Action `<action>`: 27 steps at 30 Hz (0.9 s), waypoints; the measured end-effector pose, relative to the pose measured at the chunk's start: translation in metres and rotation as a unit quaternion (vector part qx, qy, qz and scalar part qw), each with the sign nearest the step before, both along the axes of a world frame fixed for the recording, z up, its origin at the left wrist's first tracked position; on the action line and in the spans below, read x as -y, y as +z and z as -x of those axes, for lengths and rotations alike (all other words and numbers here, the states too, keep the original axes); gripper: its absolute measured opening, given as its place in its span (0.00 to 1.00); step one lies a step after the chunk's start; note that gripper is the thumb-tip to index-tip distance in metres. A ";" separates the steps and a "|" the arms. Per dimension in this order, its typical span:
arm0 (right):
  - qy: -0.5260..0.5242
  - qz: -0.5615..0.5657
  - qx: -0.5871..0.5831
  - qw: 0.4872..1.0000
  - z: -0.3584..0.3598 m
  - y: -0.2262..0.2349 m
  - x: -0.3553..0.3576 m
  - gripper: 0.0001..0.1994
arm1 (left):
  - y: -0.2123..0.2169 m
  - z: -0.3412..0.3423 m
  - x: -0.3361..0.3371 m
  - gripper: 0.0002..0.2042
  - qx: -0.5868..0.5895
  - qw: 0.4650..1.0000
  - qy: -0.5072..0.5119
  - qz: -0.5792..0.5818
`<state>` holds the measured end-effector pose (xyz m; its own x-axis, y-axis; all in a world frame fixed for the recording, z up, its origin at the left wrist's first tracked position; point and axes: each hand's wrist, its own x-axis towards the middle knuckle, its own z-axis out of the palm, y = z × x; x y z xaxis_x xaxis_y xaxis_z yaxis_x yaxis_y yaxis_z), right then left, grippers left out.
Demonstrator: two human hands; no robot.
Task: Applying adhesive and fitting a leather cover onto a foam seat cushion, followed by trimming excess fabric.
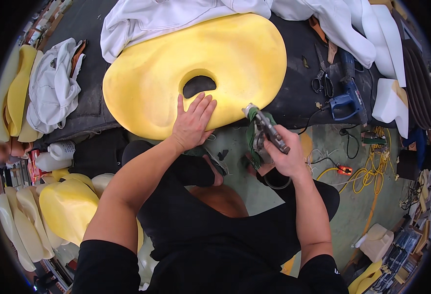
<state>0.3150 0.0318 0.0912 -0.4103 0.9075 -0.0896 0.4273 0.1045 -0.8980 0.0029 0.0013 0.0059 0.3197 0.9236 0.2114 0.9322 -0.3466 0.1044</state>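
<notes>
With the hole of the yellow foam cushion [142, 93] as the clock's centre, its near rim at 7 o'clock appears to reach past the front edge of the black-covered bench [293, 105]. Strips of that cover show at 3 o'clock, up to the scissors [328, 85], and at 9, up to a heap of white cloth [54, 85]. The left hand [194, 120] lies flat at 6, fingers stretched toward the hole's edge. At 4, the right hand [285, 151] is wrapped around a metal tool [263, 124], its head near the cushion's rim; whether they touch cannot be told. A white cover [151, 17] lies along the far rim from 11 to 1, blocking that side. Beyond the scissors at 3 stand a blue power tool [348, 103] and a white foam block [386, 102]. Yellow cable [373, 164] coils on the floor at 4, and yellow foam [68, 203] sits between 7 and 8.
</notes>
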 end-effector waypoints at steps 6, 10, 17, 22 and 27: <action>-0.028 0.009 -0.008 1.000 -0.007 -0.003 0.006 0.08 | 0.000 0.000 -0.001 0.46 -0.001 1.000 -0.003 -0.006; -0.024 -0.007 0.029 0.999 -0.012 0.000 0.011 0.07 | -0.003 0.001 0.000 0.46 0.001 1.000 -0.002 -0.012; -0.034 0.018 0.028 0.999 -0.026 0.001 0.018 0.07 | -0.001 0.001 -0.001 0.47 0.010 1.000 -0.008 -0.009; -0.017 0.005 0.038 0.999 -0.031 0.009 0.024 0.07 | -0.003 0.002 -0.001 0.47 0.000 1.000 -0.003 0.000; -0.065 -0.011 0.046 0.997 -0.035 0.001 0.029 0.07 | -0.003 0.001 -0.001 0.47 0.001 1.000 -0.004 -0.005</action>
